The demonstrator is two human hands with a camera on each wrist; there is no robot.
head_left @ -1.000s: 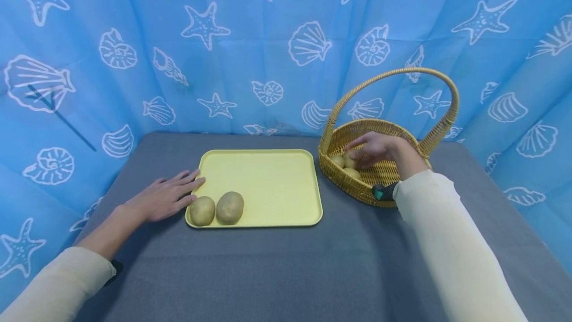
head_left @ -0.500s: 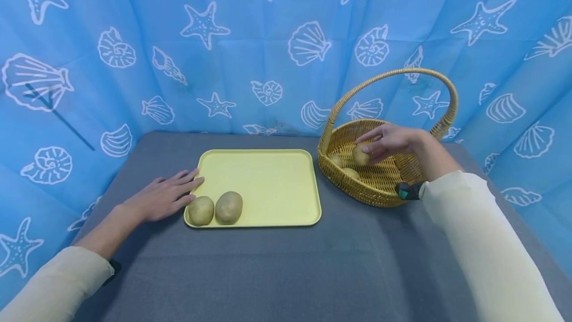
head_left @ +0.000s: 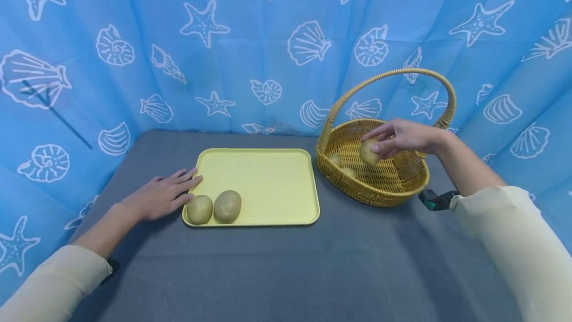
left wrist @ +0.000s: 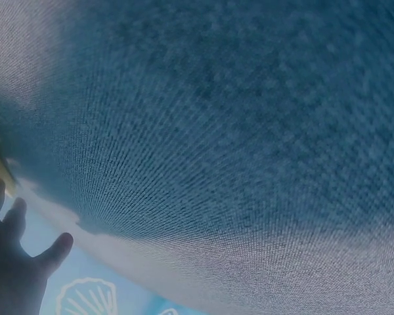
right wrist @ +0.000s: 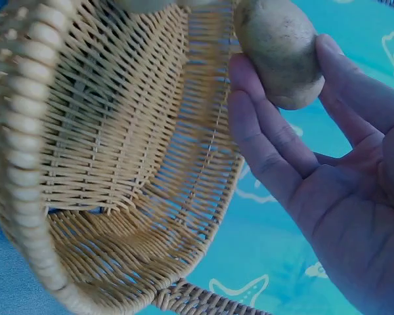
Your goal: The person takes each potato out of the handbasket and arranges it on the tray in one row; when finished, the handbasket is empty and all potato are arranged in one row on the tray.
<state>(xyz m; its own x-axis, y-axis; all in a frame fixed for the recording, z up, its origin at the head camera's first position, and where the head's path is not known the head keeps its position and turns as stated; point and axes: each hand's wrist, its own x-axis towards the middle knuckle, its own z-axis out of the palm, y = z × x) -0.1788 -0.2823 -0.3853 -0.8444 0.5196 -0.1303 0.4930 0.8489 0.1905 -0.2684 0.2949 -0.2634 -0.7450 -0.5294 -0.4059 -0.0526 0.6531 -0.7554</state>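
In the head view my right hand pinches a potato between thumb and fingertips, over the wicker basket. The right wrist view shows this potato held at the fingertips beside the basket's rim. Two more potatoes lie at the left inside the basket, one potato behind the other potato. My left hand has its fingers spread, tips over the left edge of a yellow tray. On that tray's near left corner sit a round potato and a larger potato, side by side.
A grey cloth covers the table. The basket's tall handle arches above it, behind my right hand. Close behind the table hangs a blue curtain with shells and starfish.
My right hand has picked a potato out of the group in the basket, lifted it and moved a little to the right with it. The left hand has stayed at the tray.
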